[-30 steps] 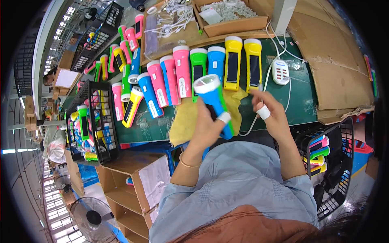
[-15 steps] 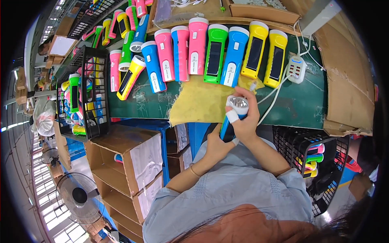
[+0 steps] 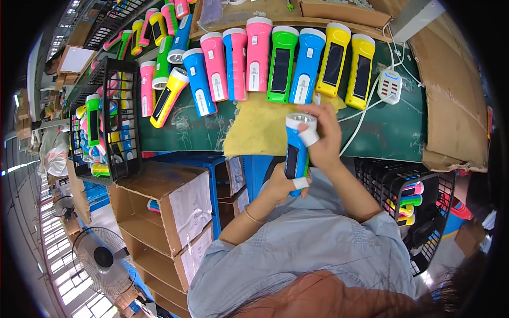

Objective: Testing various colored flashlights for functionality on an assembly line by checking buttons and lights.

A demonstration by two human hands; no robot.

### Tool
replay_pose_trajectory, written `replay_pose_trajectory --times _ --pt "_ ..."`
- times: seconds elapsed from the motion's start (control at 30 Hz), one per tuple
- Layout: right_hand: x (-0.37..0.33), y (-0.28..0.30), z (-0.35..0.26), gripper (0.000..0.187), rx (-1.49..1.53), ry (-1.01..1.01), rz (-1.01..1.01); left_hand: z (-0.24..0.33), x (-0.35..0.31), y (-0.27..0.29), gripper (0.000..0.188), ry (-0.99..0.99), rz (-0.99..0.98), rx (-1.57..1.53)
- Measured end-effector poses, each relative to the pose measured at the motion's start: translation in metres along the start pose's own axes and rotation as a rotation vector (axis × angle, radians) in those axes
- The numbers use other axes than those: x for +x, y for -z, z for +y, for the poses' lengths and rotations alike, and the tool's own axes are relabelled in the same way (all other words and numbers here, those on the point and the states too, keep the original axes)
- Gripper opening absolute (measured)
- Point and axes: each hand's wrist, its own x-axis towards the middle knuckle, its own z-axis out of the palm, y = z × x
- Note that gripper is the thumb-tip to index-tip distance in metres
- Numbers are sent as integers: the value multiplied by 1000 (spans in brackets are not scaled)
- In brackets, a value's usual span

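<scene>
A blue flashlight (image 3: 293, 149) with a white rim, a clear lens and a dark panel on its side is held upright in front of me. My left hand (image 3: 281, 184) grips its lower end, the fingers wrapped round it. Around the head my right hand (image 3: 324, 135) is closed, its white-taped thumb lying against the rim. Beneath the hands spreads a yellow cloth (image 3: 249, 127) on the green table (image 3: 180, 135). Beyond it lies a row of flashlights, among them a green one (image 3: 279, 66), a blue one (image 3: 307, 66) and a pink one (image 3: 258, 50).
A black basket of flashlights (image 3: 124, 153) stands at the left, another black basket (image 3: 392, 185) at the lower right. A white charging hub (image 3: 389, 85) with cables lies right of the row. Cardboard shelves (image 3: 154, 183) and a fan (image 3: 103, 257) are at lower left.
The blue flashlight has turned so that its dark panel shows, and it has shifted slightly left. My left hand has moved a little down and left along it. The right hand remains at its head.
</scene>
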Motion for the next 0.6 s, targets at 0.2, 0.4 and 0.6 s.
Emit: replay_pose_trajectory --times 0.2,0.4,0.6 --pt "0 39 -18 16 225 -253 -51 22 5 -19 45 -53 -393 -348" --pt "-8 59 -27 36 227 -367 -431 22 26 -31 46 16 -595 -489" --pt "-4 71 -29 53 636 -750 -513 25 29 -57 67 -71 -416 -46"
